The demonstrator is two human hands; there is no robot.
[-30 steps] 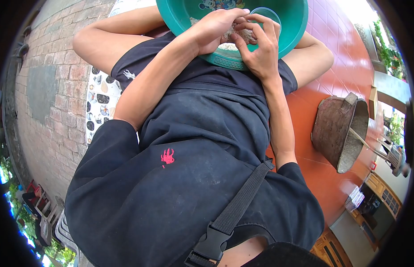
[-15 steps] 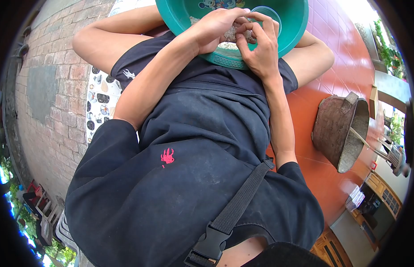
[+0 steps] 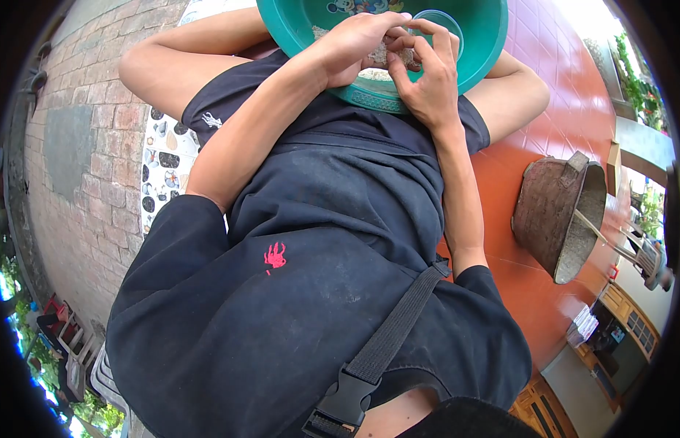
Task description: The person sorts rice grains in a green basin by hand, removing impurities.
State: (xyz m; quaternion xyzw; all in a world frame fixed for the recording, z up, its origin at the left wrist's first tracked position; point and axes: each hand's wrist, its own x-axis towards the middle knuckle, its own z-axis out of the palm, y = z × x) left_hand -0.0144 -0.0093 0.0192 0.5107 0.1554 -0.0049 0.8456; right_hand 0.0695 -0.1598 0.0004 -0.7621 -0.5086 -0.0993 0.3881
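A green plastic basin (image 3: 480,62) rests in my lap, with cartoon figures printed on its inner wall. Pale, grainy stuff (image 3: 375,74) lies in it below my fingers. Over the basin, my left hand (image 3: 362,45) is curled, its fingers meeting those of the other hand. My right hand (image 3: 430,73) is closed too, thumb and fingertips pressed together. Anything between the fingertips is too small and too hidden to name. Beside the right fingers, inside the basin, sits a round, clear container (image 3: 448,26) with a bluish rim, partly covered by the hand.
A large, worn brown tub (image 3: 548,212) with a stick in it stands on the red tiled floor (image 3: 493,193) to my right. On my left are brick paving (image 3: 106,157) and a strip of pebble-patterned tiles (image 3: 165,164). Wooden furniture (image 3: 632,306) is at the far right.
Hardly anything differs; the basin sits a touch further right, and both hands keep the same pose over it.
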